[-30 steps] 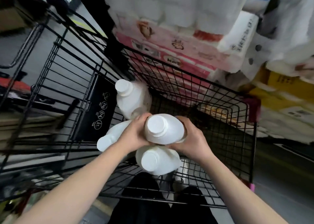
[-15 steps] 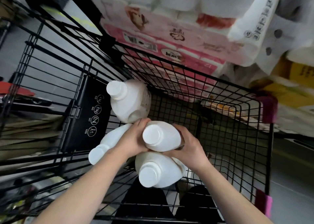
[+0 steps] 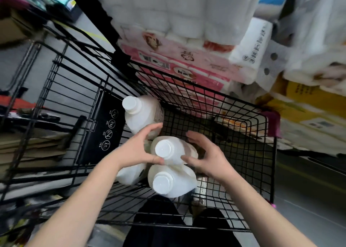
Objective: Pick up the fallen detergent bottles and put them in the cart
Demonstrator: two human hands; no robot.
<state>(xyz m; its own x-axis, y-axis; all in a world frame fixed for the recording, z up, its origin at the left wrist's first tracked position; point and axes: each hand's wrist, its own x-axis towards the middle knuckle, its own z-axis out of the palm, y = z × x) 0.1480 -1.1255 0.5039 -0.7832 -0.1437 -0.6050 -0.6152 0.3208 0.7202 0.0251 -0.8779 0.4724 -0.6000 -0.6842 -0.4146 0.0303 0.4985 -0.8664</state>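
Observation:
Several white detergent bottles with white caps are inside the black wire cart (image 3: 269,153). One bottle (image 3: 144,115) leans at the back. A middle bottle (image 3: 173,150) stands between my hands, above a nearer bottle (image 3: 172,183). Another bottle (image 3: 129,174) lies partly hidden under my left wrist. My left hand (image 3: 138,147) and my right hand (image 3: 206,156) flank the middle bottle with fingers spread. Only the thumbs rest against its shoulder.
A black plastic seat flap (image 3: 104,128) with warning icons forms the cart's left inner wall. Stacked packs of toilet paper (image 3: 187,63) stand right behind the cart. Yellow boxes (image 3: 303,100) sit at the right. Dark trouser legs show below the cart's floor.
Both hands were closed on the middle bottle and carried it down among the others. Now the fingers have spread off it and the bottle rests in the cart.

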